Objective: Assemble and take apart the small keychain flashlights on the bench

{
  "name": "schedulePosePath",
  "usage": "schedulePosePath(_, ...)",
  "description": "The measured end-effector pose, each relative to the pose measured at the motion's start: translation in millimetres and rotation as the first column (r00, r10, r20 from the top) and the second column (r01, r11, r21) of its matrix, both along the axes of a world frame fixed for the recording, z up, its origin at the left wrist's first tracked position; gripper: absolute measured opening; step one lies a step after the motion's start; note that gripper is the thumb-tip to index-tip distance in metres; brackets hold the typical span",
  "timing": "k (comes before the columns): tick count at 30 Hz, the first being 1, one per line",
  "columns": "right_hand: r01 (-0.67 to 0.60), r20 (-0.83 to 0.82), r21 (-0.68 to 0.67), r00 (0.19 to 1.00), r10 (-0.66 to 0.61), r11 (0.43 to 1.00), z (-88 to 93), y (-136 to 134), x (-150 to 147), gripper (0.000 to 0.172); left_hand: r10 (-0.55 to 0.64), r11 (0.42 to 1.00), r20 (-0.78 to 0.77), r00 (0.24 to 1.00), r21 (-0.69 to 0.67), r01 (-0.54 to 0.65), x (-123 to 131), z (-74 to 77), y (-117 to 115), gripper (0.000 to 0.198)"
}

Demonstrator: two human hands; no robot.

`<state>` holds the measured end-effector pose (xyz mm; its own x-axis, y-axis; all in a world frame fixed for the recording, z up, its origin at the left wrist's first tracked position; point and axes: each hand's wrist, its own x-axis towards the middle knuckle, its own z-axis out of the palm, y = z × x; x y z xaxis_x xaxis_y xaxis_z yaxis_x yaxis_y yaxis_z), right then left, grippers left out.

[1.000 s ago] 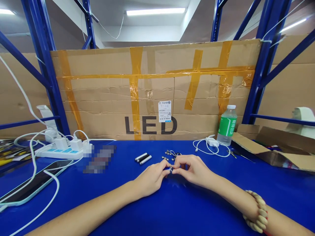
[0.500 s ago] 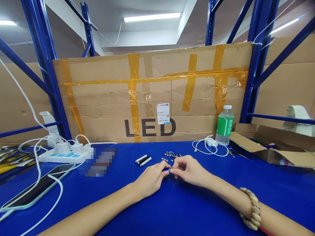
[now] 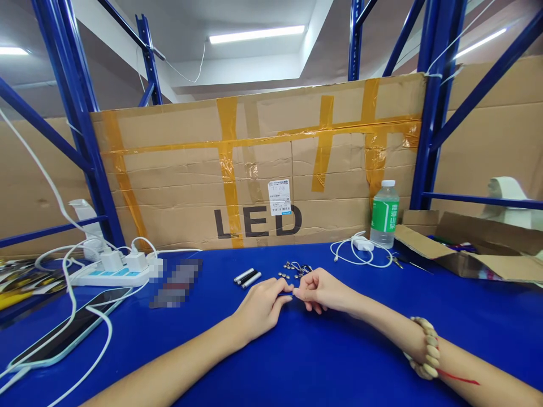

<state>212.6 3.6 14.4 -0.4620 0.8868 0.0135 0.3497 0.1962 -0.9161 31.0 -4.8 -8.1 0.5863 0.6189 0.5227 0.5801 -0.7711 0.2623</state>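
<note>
My left hand [image 3: 263,305] rests low over the blue table [image 3: 322,362], its thumb and forefinger bent toward each other around something too small to make out. Just to its right, my right hand [image 3: 319,290] is pinched, its fingertips close to the left ones; what it holds is hidden. Behind the fingertips lie several small round metal pieces [image 3: 284,275] and a small cluster of dark and white parts [image 3: 302,269]. Some slim black and silver cylinders [image 3: 247,277] lie side by side behind my left hand.
A water bottle [image 3: 384,215], a coiled white cable [image 3: 363,244] and an open cardboard box [image 3: 475,254] stand or lie at the right. At the left are a power strip [image 3: 114,274], a phone [image 3: 70,325] and loose cables. Taped cardboard [image 3: 190,186] closes off the back.
The camera view has shifted slightly. My right hand has turned a little, and its lower fingers now show more below the pinch. My left hand stays nearly in place.
</note>
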Motion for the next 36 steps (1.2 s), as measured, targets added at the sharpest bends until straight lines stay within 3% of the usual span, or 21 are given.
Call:
schedulePosePath(6, 0.006, -0.010, -0.060, 1.000, -0.006, 0.998, -0.4, 2, 2, 0.043, 0.011, 0.998, -0.014, 1.000, 0.065, -0.010, -1, -0.8, 2, 0.015)
schedulePosePath(19, -0.001, -0.040, -0.036, 0.999, -0.001, 0.999, 1.5, 4, 2, 0.044, 0.005, 1.000, 0.016, 1.000, -0.003, -0.005, 3, 2.1, 4, 0.024)
schedulePosePath(24, 0.056, 0.020, 0.214, 0.998, -0.062, 0.975, -4.6, 11, 5, 0.038, 0.080, 0.996, 0.020, 0.997, -0.034, -0.079, 4, 1.5, 4, 0.024)
schedulePosePath(31, 0.092, 0.055, 0.557, 0.988, -0.147, 0.825, -5.4, 15, 11, 0.026, 0.132, 0.990, 0.032, 0.991, -0.052, -0.130, 4, 2.1, 3, 0.025)
schedulePosePath(36, 0.073, 0.111, 0.663, 0.975, -0.194, 0.745, -5.4, 16, 13, 0.024, 0.127, 0.990, 0.019, 0.992, -0.057, -0.126, 4, 1.2, 4, 0.026)
